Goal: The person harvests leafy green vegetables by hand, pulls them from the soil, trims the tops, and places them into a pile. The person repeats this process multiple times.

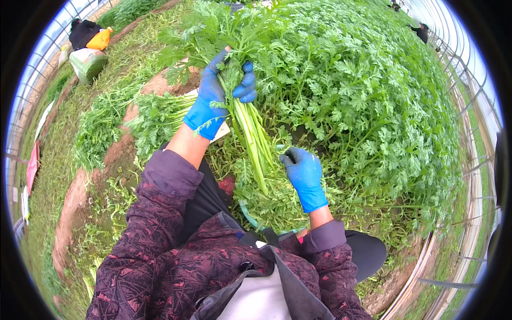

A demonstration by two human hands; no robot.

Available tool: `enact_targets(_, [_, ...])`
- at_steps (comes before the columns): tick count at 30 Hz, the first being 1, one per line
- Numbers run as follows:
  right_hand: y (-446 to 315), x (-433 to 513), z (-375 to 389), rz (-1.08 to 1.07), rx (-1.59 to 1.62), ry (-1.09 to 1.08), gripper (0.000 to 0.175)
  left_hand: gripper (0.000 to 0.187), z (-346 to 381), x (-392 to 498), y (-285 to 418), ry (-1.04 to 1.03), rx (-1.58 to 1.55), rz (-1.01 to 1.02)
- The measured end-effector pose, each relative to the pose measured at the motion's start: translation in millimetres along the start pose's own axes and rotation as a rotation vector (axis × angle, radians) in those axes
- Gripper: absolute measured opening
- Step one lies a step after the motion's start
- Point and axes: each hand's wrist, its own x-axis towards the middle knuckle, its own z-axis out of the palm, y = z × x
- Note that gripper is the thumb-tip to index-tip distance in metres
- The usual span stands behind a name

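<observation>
My left hand (pixel 224 86), in a blue glove with a bare fingertip showing, is closed round a bunch of leafy greens (pixel 252 136). Their leaves point away from me and the pale green stalks hang down towards my lap. My right hand (pixel 302 170), gloved in blue too, is just right of the stalk ends, thumb and forefinger pinched on what looks like a small green sprig (pixel 280 147). Below the stalks, a light-blue rimmed basin (pixel 249 216) between my legs is heaped with loose leaves and trimmings (pixel 276 204).
Cut greens lie in piles (pixel 154 116) at my left, by a soil ridge (pixel 74 216). Dense growing greens (pixel 360 80) fill the right. A filled sack (pixel 89 64) stands far left near a person in dark clothing (pixel 82 34); another person (pixel 421 32) is far right. Greenhouse frames curve along both sides.
</observation>
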Motion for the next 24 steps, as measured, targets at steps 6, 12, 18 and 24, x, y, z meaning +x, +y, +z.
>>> enact_targets(6, [25.4,3.0,-34.2,0.291,-0.106,-0.260,0.038,0.050,4.8,-6.1,2.7,-0.119,0.021,0.033])
enact_targets(12, [-55.1,32.1,-33.2,0.144,1.035,-0.060,0.030,0.057,13.2,-0.7,-15.2,-0.106,-0.042,-0.089])
enact_targets(18, [-42.4,34.3,-19.0,0.008,0.719,0.081,0.020,0.055,8.9,-0.8,-15.4,-0.200,0.035,-0.018])
enact_targets(24, [55.2,0.2,-17.1,0.235,-0.281,-0.498,0.025,0.057,-3.6,-1.2,7.0,-0.346,-0.120,0.079])
